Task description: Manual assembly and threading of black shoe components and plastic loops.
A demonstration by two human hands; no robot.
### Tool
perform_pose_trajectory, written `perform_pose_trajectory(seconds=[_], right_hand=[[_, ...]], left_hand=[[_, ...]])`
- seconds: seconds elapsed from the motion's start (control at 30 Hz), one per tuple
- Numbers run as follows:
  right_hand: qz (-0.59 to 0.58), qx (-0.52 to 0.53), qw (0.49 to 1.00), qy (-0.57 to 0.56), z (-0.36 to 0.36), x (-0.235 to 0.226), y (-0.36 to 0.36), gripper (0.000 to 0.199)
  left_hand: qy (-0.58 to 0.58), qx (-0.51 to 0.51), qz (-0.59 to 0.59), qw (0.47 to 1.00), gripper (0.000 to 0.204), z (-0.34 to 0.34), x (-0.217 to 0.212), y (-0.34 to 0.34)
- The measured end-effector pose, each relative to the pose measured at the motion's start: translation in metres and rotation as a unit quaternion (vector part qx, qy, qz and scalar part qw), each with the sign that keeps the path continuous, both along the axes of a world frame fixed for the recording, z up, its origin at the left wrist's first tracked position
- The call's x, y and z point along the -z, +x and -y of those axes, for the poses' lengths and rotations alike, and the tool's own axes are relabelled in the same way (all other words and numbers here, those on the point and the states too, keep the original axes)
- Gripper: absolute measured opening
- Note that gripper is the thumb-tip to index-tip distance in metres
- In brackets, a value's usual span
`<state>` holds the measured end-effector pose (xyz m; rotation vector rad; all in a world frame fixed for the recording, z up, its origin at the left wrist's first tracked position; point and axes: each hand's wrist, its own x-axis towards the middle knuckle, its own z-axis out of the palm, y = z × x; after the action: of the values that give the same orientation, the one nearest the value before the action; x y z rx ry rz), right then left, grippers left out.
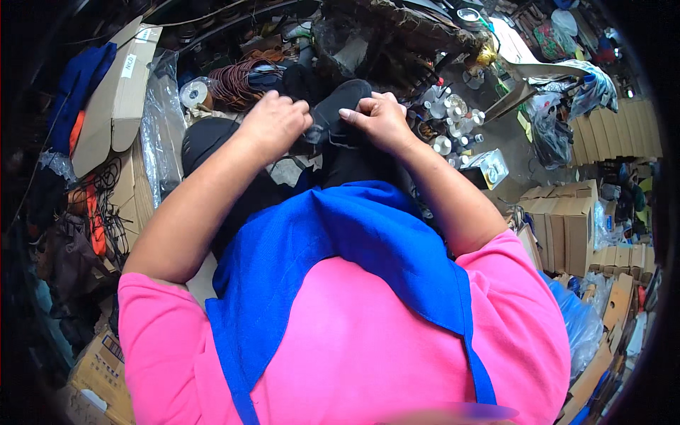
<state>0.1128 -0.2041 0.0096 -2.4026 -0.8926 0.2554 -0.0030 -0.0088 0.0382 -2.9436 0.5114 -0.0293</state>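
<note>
A black shoe point(341, 103) is held over my lap, its rounded end pointing away from me. My right hand point(381, 122) grips its right side, thumb lying on top and fingers curled round the far edge. My left hand point(275, 126) is closed in a pinch at the shoe's left side. What its fingertips hold, if anything, is too small to make out. Grey, loose-looking material point(316, 133) shows between the two hands on the shoe. A blue apron point(319, 212) covers my lap below.
Bottles with pale caps point(457, 117) crowd the floor at right. Coiled brown cord point(244, 83) and a white roll point(193, 93) lie beyond my left hand. Cardboard point(117, 99) stands at left, cardboard boxes point(563, 216) at right. A dark, rough-edged bench point(404, 28) is ahead.
</note>
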Motion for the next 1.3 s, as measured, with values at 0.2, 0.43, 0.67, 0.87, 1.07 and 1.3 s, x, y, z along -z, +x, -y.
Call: perform_pose_trajectory(seconds=[0.2, 0.43, 0.67, 0.87, 1.07, 1.3], right_hand=[[0.053, -0.086, 0.995, 0.003, -0.006, 0.0, 0.026, 0.037], [-0.311, -0.091, 0.946, 0.018, 0.0, 0.006, 0.023, 0.029], [-0.232, -0.046, 0.972, 0.011, 0.002, -0.003, 0.003, 0.029], [0.073, -0.089, 0.993, -0.037, 0.0, -0.014, 0.008, 0.042], [0.02, -0.18, 0.969, -0.17, -0.027, -0.036, 0.044, 0.042], [-0.011, -0.155, 0.985, -0.071, -0.029, -0.016, 0.033, 0.041]], left_hand=[[-0.098, -0.023, -0.014, 0.995, 0.013, 0.041, 0.005, -0.027], [-0.255, -0.094, 0.064, 0.96, 0.047, 0.038, 0.021, -0.056], [-0.167, -0.058, 0.085, 0.981, 0.049, 0.037, 0.012, -0.044], [-0.075, 0.071, 0.122, 0.987, 0.025, 0.04, 0.019, -0.022], [-0.126, 0.0, 0.13, 0.983, 0.024, 0.07, 0.024, -0.009], [-0.215, -0.052, -0.023, 0.975, 0.038, 0.045, -0.004, -0.029]])
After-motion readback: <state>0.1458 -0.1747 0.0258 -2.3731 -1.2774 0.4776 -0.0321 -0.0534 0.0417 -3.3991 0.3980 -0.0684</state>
